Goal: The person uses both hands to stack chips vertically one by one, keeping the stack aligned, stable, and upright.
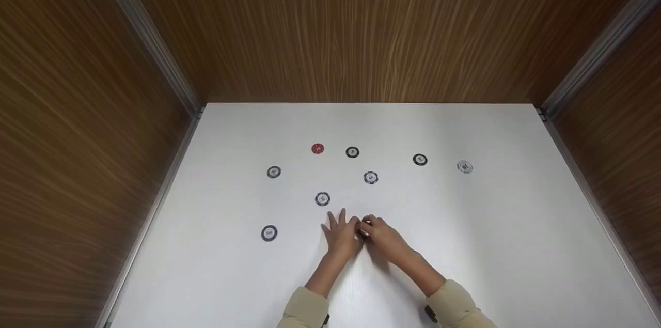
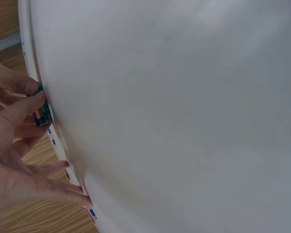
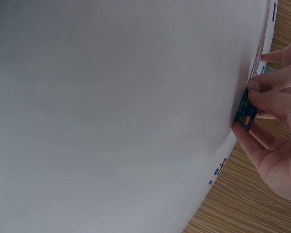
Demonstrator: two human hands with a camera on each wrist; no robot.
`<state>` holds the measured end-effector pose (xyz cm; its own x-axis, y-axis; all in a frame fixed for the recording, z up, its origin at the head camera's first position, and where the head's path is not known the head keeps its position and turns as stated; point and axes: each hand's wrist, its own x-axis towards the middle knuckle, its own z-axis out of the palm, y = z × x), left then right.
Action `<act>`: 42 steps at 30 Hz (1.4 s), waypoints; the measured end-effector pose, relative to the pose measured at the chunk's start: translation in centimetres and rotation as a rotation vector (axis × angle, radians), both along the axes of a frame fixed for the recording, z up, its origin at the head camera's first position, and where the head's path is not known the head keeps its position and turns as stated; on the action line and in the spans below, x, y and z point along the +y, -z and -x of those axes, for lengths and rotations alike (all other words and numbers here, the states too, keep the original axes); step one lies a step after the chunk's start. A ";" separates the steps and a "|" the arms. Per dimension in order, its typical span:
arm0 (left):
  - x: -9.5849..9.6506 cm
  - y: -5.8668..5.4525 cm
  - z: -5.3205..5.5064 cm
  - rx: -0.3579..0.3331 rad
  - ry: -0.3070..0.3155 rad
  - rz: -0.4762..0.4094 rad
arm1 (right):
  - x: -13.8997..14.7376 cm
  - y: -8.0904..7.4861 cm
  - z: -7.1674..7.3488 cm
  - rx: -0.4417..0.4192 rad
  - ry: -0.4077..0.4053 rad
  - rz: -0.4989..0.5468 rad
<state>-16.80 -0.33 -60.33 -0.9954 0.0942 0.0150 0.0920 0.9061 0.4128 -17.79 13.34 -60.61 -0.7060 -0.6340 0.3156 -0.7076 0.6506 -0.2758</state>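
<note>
Both hands meet over a small stack of poker chips standing on the white table, near its middle in the head view. With thumb and finger my left hand pinches the stack, its other fingers spread out toward the table. My right hand grips the same stack from the other side. In the right wrist view the chips' edges show green, dark blue and a pale patch. From above, the fingers mostly hide the stack.
Single chips lie flat beyond and left of the hands: a red chip, black chips, a pale grey chip, a green-grey chip and several dark-rimmed chips. Wood-grain panels enclose the table.
</note>
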 end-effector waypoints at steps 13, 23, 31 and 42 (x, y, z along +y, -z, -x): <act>0.4 -0.1 -0.1 0.011 -0.012 0.054 | 0.4 -0.2 0.1 -0.012 0.002 -0.009; 0.9 -0.2 0.3 0.065 0.002 0.049 | 0.9 -0.1 0.6 -0.002 -0.018 0.023; 1.4 -0.2 0.9 0.040 0.021 0.044 | 1.6 -0.2 1.0 -0.029 0.007 0.006; 2.6 -0.2 1.6 0.018 0.016 0.076 | 2.5 -0.4 1.5 -0.082 0.034 0.035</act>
